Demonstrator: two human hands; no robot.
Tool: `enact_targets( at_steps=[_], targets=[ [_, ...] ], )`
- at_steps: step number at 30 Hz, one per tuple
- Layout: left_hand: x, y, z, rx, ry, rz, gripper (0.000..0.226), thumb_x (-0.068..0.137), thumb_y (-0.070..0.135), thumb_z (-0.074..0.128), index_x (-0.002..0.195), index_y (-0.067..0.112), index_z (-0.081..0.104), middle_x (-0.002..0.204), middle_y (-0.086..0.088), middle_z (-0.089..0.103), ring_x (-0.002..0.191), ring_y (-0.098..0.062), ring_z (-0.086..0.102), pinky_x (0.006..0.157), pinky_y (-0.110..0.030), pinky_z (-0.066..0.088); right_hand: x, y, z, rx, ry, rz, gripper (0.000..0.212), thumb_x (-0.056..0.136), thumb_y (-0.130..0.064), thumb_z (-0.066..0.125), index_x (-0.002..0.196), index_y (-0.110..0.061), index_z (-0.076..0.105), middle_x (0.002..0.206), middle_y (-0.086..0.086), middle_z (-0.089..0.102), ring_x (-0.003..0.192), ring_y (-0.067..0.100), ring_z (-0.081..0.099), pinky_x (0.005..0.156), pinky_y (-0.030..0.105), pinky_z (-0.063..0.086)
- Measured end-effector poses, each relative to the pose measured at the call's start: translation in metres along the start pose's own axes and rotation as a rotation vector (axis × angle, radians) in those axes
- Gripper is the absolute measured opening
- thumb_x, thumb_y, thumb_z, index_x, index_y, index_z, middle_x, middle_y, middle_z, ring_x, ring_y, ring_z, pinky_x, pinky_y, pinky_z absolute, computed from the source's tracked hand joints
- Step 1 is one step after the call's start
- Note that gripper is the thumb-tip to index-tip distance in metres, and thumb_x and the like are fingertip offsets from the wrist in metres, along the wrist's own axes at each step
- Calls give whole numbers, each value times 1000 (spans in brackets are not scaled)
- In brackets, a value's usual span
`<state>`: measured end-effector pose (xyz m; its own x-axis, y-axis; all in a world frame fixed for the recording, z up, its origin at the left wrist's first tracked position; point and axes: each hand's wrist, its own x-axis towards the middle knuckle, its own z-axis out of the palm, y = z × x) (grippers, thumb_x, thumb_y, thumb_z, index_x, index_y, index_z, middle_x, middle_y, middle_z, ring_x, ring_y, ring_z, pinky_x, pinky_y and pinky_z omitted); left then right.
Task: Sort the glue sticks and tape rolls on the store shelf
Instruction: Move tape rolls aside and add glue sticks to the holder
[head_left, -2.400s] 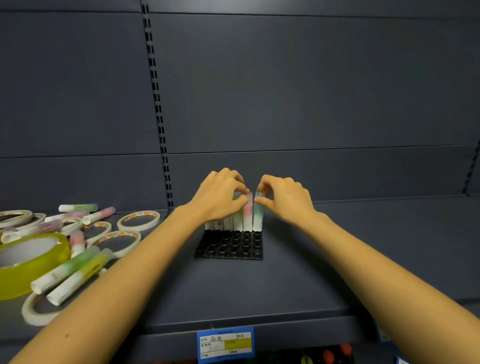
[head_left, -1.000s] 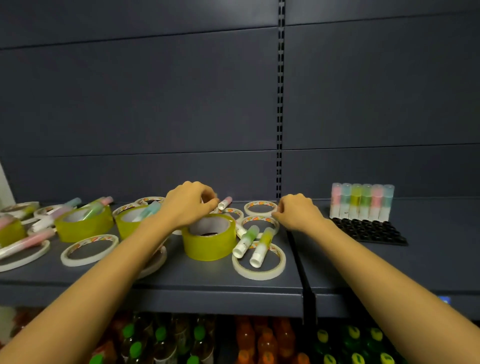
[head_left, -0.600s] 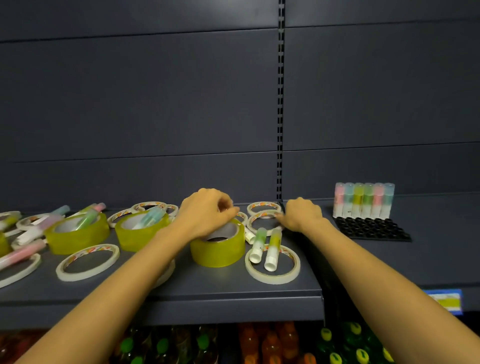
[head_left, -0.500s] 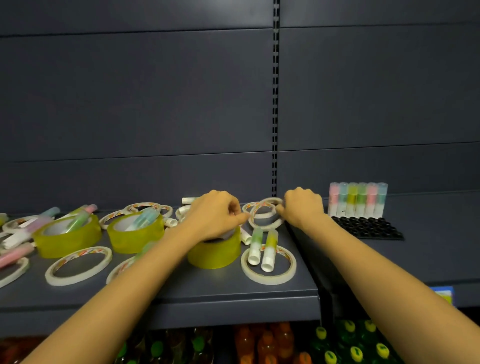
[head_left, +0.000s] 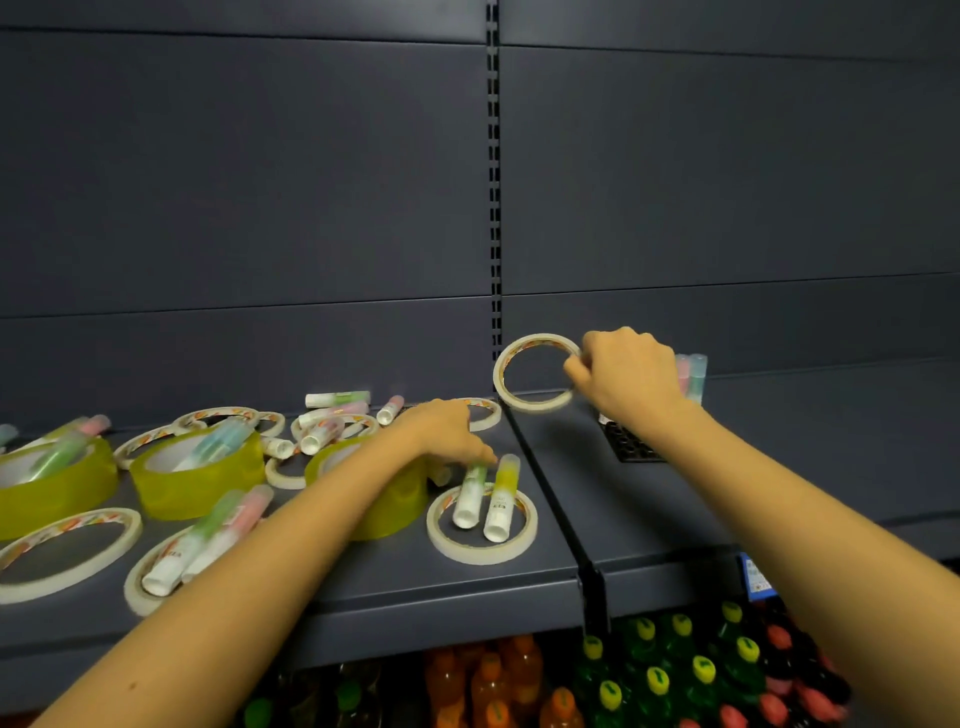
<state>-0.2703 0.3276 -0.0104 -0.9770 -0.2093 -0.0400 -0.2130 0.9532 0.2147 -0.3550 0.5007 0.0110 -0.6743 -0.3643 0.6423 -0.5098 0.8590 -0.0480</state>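
Your right grip (head_left: 631, 374) is pinching a tape ring (head_left: 540, 339) aloft; your left grip (head_left: 447, 434) is touching the green stick (head_left: 470, 493), hold unclear.

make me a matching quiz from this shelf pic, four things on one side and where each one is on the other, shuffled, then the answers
1 raised tape ring
2 yellow-capped glue stick
3 black tray
4 bottles

a under the shelf
b lying across a flat tape ring
c in the right hand grip
d on the shelf's right section

Pairs: 1-c, 2-b, 3-d, 4-a
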Motion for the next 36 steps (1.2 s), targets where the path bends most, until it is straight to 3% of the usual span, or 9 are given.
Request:
enact_targets(
  at_steps=[3,6,9,14,18,23,36],
  targets=[
    [2,-1,-7,-82,34,-28,39,79,41,66,58,12,50,57,-1,46,59,-16,45,58,-27,37,-1,17,-3,38,2,32,31,93,-33,43,89,-9,62,78,9,56,69,28,47,61,30,34],
    [1,2,-23,-157,93,0,35,82,40,64,69,10,54,67,-9,44,65,-20,37,58,-28,30,-1,40,-8,54,0,66,30,92,-34,45,84,-10,61,74,6,52,68,27,49,59,29,33],
    [3,14,-37,-258,207,69,34,84,38,63,78,4,64,75,-11,55,71,-21,45,62,-29,36,2,67,-13,59,-9,107,29,91,-35,46,78,-13,58,72,5,52,67,26,48,56,28,30],
    [21,54,-39,-357,376,167,27,87,33,61,88,5,64,88,-10,68,78,-19,56,70,-31,46,8,111,-14,56,-29,151,29,91,-34,47,75,-13,57,69,4,52,66,26,48,54,27,30],
    [46,92,-25,-319,417,180,23,88,34,60,89,11,61,91,-10,69,85,-25,61,82,-40,50,11,140,-8,66,-44,152,29,90,-35,48,73,-13,55,65,3,50,65,26,48,49,25,25],
    [73,120,-1,-232,487,137,23,90,37,56,92,15,60,78,5,59,75,-15,53,68,-27,40,16,166,2,84,-56,117,30,90,-36,49,72,-13,53,69,4,52,67,27,49,57,28,31],
    [94,152,20,-35,558,-34,29,89,39,58,102,14,64,96,-3,69,93,-24,61,74,-33,43,25,210,17,218,-8,-2,29,88,-33,49,72,-10,58,67,6,55,67,29,51,57,29,33]
  ],
)
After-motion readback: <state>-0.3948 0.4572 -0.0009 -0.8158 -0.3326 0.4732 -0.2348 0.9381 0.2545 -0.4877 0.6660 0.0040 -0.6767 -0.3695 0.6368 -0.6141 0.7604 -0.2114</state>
